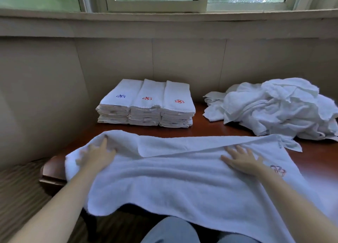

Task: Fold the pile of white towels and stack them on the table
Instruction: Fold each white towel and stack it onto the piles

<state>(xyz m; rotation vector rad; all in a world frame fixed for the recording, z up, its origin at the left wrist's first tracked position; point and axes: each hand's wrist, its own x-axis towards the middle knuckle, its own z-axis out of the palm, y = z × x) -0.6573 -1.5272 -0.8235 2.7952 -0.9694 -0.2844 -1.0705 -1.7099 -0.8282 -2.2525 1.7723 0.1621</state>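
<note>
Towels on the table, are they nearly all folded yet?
Partly. Done: three neat stacks of folded towels sit side by side at the back of the table. In hand: one towel lies spread in front, its far edge turned over, with the left hand and right hand flat on it. Left: a big crumpled pile on the right.

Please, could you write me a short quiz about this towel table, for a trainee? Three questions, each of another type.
1. True or false: the folded towels stand in three stacks side by side.
2. The unfolded pile lies: A) left of the stacks, B) right of them, C) on the floor.
3. Fill in: the left hand and right hand rest on the spread towel; the leftmost stack's flower is ____.
Key: 1 true; 2 B; 3 blue.
</note>
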